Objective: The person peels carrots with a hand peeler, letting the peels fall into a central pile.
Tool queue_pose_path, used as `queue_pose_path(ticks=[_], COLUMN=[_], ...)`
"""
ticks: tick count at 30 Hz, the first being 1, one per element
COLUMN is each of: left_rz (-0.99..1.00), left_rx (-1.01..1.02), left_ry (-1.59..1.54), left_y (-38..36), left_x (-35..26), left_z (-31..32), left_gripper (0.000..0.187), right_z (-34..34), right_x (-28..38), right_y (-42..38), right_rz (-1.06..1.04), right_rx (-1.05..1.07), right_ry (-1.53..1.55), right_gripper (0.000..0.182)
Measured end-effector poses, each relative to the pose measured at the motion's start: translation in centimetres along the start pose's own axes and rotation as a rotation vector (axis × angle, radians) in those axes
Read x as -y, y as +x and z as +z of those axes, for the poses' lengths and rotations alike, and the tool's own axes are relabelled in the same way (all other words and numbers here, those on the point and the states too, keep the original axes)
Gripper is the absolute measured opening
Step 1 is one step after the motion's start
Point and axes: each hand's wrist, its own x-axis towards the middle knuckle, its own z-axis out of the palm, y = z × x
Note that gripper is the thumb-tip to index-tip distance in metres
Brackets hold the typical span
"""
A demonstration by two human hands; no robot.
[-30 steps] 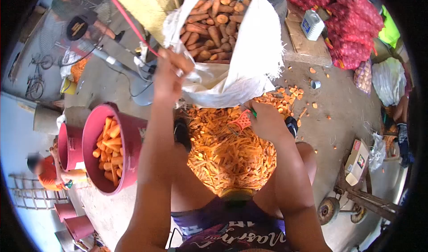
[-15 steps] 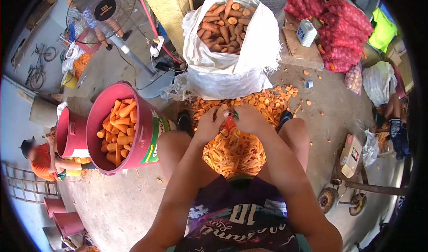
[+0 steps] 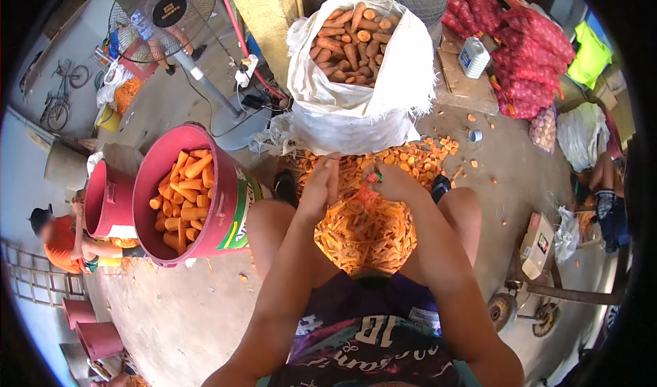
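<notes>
My left hand (image 3: pixel 320 187) and my right hand (image 3: pixel 395 182) are close together over a pile of orange carrot peelings (image 3: pixel 363 233) between my knees. My left hand is closed on a carrot, which is mostly hidden by the fingers. A red peeler (image 3: pixel 368 194) is gripped in my right hand, its blade by the left hand. An open white sack (image 3: pixel 356 106) full of unpeeled carrots (image 3: pixel 352 41) stands just beyond the hands. At my left knee is a red bucket (image 3: pixel 229 212) holding peeled carrots (image 3: pixel 181 195).
A second red bucket (image 3: pixel 102 202) stands left of the first. A fan (image 3: pixel 168 10) on a stand is at the back left, red mesh sacks (image 3: pixel 530 52) and a white jug (image 3: pixel 472 55) at the back right. A person in orange (image 3: pixel 58 240) crouches at left. A wheeled cart (image 3: pixel 540 294) is at right.
My left hand came down from the sack's mouth to meet the right hand over the peelings. Since half a second ago the hands have barely shifted.
</notes>
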Motion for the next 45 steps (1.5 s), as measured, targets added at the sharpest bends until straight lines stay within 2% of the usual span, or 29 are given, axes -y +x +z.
queue_pose_path(ticks=[1, 2, 4, 6, 7, 9, 11, 13, 17, 20, 23, 25, 27, 29, 31, 32, 33, 35, 36, 38, 41, 42, 44, 45], left_rz=[-0.044, -0.051, -0.035, -0.025, -0.079, -0.153, -0.245, -0.274, -0.249, -0.251, -0.244, -0.271, -0.296, -0.333, -0.363, -0.391, -0.397, -0.431, -0.433, -0.402, -0.349, -0.356, -0.311, -0.312], left_rx=[-0.085, -0.08, -0.046, -0.005, -0.041, -0.084, 0.034, 0.088, 0.111, 0.057, 0.035, 0.064, 0.095, 0.008, 0.022, 0.036, 0.035, 0.007, 0.008, 0.029, 0.113, 0.112, -0.125, -0.124], left_ry=[-0.164, -0.157, -0.179, -0.198, -0.232, -0.273, -0.346, -0.39, -0.458, -0.462, -0.5, -0.48, -0.457, -0.396, -0.347, -0.294, -0.291, -0.246, -0.249, -0.222, -0.319, -0.314, -0.317, -0.322], left_y=[0.6, 0.3, 1.2, 1.8, 2.0, 1.7, 1.4, 1.0, 1.0, 0.6, 1.2, 0.7, 0.4, 0.5, 0.1, -0.2, -0.3, -0.3, -0.1, 0.2, -1.1, -0.9, 0.2, 0.8], left_x=[0.2, -0.6, 0.8, 1.8, 2.5, 3.2, 3.2, 2.6, 2.6, 1.9, 2.7, 2.6, 2.0, 1.7, 1.7, 1.6, 1.6, 1.5, 1.7, 2.0, 0.5, 0.8, 2.0, 2.6], left_z=[-0.5, -0.2, -0.9, -0.8, -0.4, 0.3, 0.4, 1.1, 1.7, 1.9, 1.8, 1.7, 2.1, 2.7, 2.0, 1.6, 1.4, 1.2, 1.0, 0.6, 0.9, 0.5, -0.2, -0.5], left_gripper=[0.037, 0.039, 0.038, 0.038, 0.037, 0.036, 0.035, 0.036, 0.041, 0.042, 0.042, 0.039, 0.037, 0.032, 0.031, 0.031, 0.031, 0.033, 0.033, 0.033, 0.034, 0.034, 0.038, 0.038], right_z=[-1.1, -1.4, -1.9, -2.3, -2.3, -1.7, -0.7, -1.0, -0.9, -1.2, -0.5, -1.1, -0.8, -1.3, -3.0, -3.8, -3.7, -3.5, -3.4, -3.3, -2.8, -3.1, -3.3, -2.1], right_x=[0.9, 0.9, 1.1, 2.0, 2.3, 2.3, 1.3, 1.5, 1.2, 1.9, 1.6, 1.2, 0.2, -0.2, 0.4, 0.5, 0.2, -0.3, -0.5, -1.0, -4.5, -3.2, -0.3, 0.0], right_y=[-0.7, -0.7, -0.5, -0.7, -0.9, -0.9, 0.0, -0.1, -0.3, -0.8, -0.8, -0.4, 0.2, 0.5, 0.0, -0.1, 0.1, 0.4, 0.4, 0.6, 2.6, 1.9, 0.6, 0.4], right_rz=[-0.042, -0.043, -0.122, -0.119, -0.114, -0.111, -0.12, -0.089, -0.213, -0.159, -0.22, -0.233, -0.255, -0.276, 0.006, 0.05, 0.055, -0.048, -0.046, 0.094, 0.028, 0.033, 0.039, 0.041], right_rx=[0.001, 0.006, -0.14, -0.126, -0.108, -0.101, -0.114, -0.094, -0.16, -0.072, -0.102, -0.121, -0.146, -0.171, -0.309, -0.268, -0.267, -0.377, -0.376, -0.384, -0.486, -0.486, -0.257, -0.256], right_ry=[0.164, 0.163, 0.287, 0.34, 0.384, 0.386, 0.337, 0.358, 0.371, 0.328, 0.342, 0.352, 0.368, 0.383, 0.312, 0.398, 0.403, 0.207, 0.205, 0.168, 0.234, 0.24, 0.265, 0.26], right_gripper=[0.042, 0.042, 0.052, 0.051, 0.05, 0.051, 0.052, 0.051, 0.048, 0.048, 0.047, 0.055, 0.055, 0.054, 0.056, 0.058, 0.058, 0.06, 0.06, 0.058, 0.057, 0.057, 0.057, 0.057])
